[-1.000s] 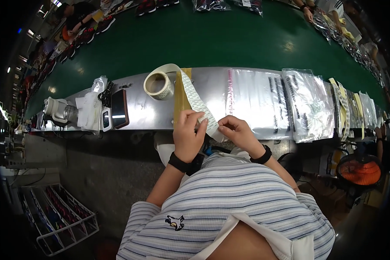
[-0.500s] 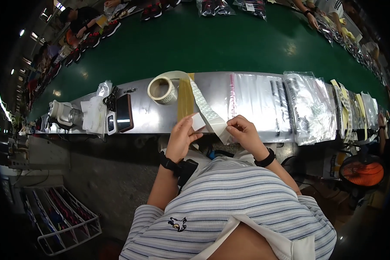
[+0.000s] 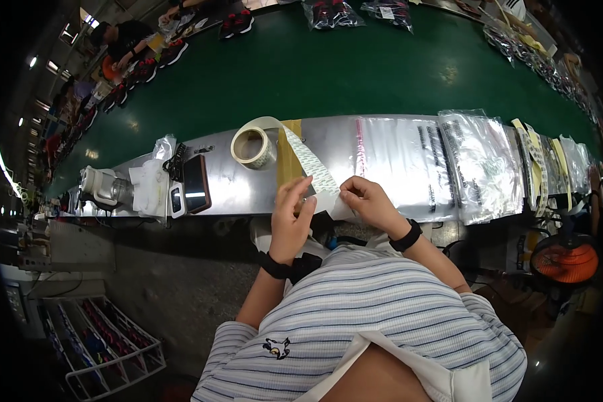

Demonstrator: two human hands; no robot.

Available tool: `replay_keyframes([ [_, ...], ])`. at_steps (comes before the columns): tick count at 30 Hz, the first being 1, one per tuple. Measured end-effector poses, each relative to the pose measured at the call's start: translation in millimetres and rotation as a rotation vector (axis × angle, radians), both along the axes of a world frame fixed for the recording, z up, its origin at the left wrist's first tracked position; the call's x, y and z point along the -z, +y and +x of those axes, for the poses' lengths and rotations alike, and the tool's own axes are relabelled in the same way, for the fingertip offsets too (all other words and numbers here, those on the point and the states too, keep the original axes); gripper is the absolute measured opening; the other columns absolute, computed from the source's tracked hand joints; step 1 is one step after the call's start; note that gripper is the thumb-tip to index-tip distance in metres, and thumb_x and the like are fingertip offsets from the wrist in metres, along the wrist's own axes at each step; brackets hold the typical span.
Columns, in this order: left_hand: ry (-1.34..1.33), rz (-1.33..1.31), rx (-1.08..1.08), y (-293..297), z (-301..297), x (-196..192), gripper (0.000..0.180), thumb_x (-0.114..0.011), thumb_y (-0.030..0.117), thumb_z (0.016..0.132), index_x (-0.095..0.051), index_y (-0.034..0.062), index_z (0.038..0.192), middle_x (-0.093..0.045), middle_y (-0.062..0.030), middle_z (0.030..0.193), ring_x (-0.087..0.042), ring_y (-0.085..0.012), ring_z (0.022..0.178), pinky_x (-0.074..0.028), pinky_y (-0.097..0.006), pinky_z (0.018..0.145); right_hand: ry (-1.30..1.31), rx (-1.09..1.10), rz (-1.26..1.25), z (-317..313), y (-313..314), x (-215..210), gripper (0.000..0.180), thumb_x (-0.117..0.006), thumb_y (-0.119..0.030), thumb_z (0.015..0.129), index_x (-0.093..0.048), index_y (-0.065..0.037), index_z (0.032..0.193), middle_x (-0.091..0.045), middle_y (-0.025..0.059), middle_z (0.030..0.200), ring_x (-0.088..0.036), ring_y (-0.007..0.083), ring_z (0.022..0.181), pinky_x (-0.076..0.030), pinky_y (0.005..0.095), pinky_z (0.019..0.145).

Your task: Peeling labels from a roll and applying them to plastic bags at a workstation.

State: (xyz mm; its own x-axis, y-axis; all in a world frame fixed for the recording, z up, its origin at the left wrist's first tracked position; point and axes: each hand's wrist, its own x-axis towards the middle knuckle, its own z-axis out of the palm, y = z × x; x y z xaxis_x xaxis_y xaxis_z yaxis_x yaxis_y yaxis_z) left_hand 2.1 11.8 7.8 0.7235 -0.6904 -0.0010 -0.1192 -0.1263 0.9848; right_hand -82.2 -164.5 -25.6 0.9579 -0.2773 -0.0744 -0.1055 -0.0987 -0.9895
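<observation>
The pale end of a printed label strip (image 3: 328, 194) is pinched between thumb and fingers of my right hand (image 3: 374, 206), at the bench's near edge. The strip runs up and leftward to its roll (image 3: 251, 147), which lies on the metal bench. Just left of the strip's end, my left hand (image 3: 291, 220) is raised with its fingers curled. Whatever lies between its thumb and fingers is mostly hidden; no white card shows there clearly. A band of brown tape (image 3: 289, 157) crosses the bench under the strip.
Clear plastic bags (image 3: 402, 167) lie flat right of my hands, with a thicker bag stack (image 3: 479, 167) beyond. A phone-like dark device (image 3: 195, 184) and a white tape dispenser (image 3: 100, 187) sit leftward. Behind runs a green belt (image 3: 355, 74) with shoes. An orange fan (image 3: 564, 260) stands right.
The white card seen in my left hand is now out of clear sight. That hand has shifted slightly right, and my right hand slightly left with the strip's end.
</observation>
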Motion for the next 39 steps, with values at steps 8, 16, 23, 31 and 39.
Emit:
replay_keyframes([
  [8,0.200,-0.080,0.187,-3,-4,4,0.034,-0.049,0.011,0.093,-0.051,0.0019,0.125,-0.054,-0.0043,0.118,-0.050,-0.0072,0.091,-0.040,-0.021,0.079,-0.118,0.139,0.052,18,15,4,0.012,-0.058,-0.011,0.087,-0.059,0.001,0.090,-0.061,0.0054,0.079,-0.055,0.0109,0.070,-0.045,0.0251,0.064],
  [16,0.263,-0.067,0.111,-2,-2,9,0.036,-0.044,0.016,0.096,-0.049,0.0009,0.129,-0.054,-0.0032,0.119,-0.047,-0.0039,0.084,-0.039,-0.017,0.077,-0.010,0.181,-0.048,18,18,10,0.016,-0.060,-0.014,0.085,-0.059,0.001,0.088,-0.062,0.0076,0.075,-0.056,0.0132,0.067,-0.046,0.0271,0.063],
  [23,-0.018,-0.041,-0.165,-5,8,14,0.044,-0.045,0.020,0.097,-0.039,-0.0008,0.136,-0.047,-0.0113,0.131,-0.051,-0.0135,0.102,-0.040,-0.025,0.089,0.119,0.113,-0.278,-16,-2,18,0.020,-0.060,-0.019,0.085,-0.060,0.001,0.088,-0.062,0.0118,0.078,-0.059,0.0236,0.068,-0.047,0.0327,0.065],
  [31,0.629,-0.455,0.394,-92,-11,53,0.053,-0.038,0.034,0.099,-0.030,0.0034,0.141,-0.034,-0.0096,0.142,-0.034,-0.0238,0.130,-0.030,-0.037,0.107,0.045,0.638,-1.191,-23,-41,45,0.030,-0.074,-0.024,0.069,-0.056,-0.005,0.083,-0.053,0.0098,0.096,-0.049,0.0283,0.088,-0.039,0.0404,0.076],
  [39,1.014,-0.625,0.197,-107,-2,108,0.057,-0.037,0.042,0.098,-0.025,0.0040,0.138,-0.027,-0.0120,0.142,-0.033,-0.0327,0.130,-0.035,-0.044,0.105,-0.031,0.729,-0.877,-41,-68,70,0.012,-0.063,-0.008,0.077,-0.053,-0.003,0.081,-0.053,0.0116,0.094,-0.048,0.0314,0.089,-0.038,0.0407,0.078],
])
